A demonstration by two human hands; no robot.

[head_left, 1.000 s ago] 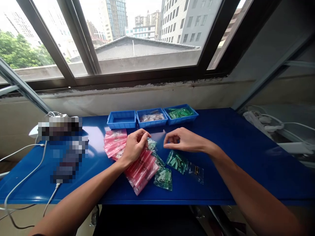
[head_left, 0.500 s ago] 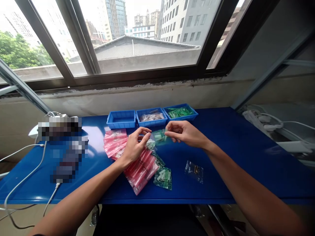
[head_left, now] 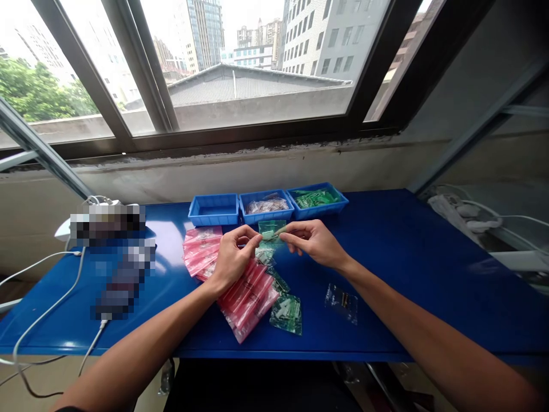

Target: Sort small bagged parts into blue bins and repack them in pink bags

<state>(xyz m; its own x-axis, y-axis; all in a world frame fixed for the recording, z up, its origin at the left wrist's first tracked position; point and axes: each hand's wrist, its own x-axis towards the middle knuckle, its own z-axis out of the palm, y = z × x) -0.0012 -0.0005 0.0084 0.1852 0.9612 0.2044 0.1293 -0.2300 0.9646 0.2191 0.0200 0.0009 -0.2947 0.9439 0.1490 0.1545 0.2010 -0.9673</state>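
Observation:
A small green plastic bag [head_left: 268,227] with pale pieces inside is stretched between my two hands, above the table. My left hand [head_left: 235,254] pinches its left side between thumb and fingertips. On the other side, the fingers of my right hand [head_left: 316,245] are closed on its right edge. Pink plastic bags [head_left: 251,297] lie fanned out under and around my left hand. Beside them are more green bags, the nearest one [head_left: 286,313] holding white pieces. A clear bag [head_left: 342,303] with brass-coloured pieces rests below my right forearm.
Three blue bins line the back: the left one [head_left: 213,210] has nothing in it, the middle one [head_left: 266,206] holds clear packets, the right one [head_left: 317,198] green packets. A blurred-out device [head_left: 124,280] with a white cable [head_left: 92,343] lies on the blue table [head_left: 412,274] at left.
My right hand has come left and slightly down with the green bag. My left fingertips, apart from the bag before, now meet its left side. The view has shifted slightly.

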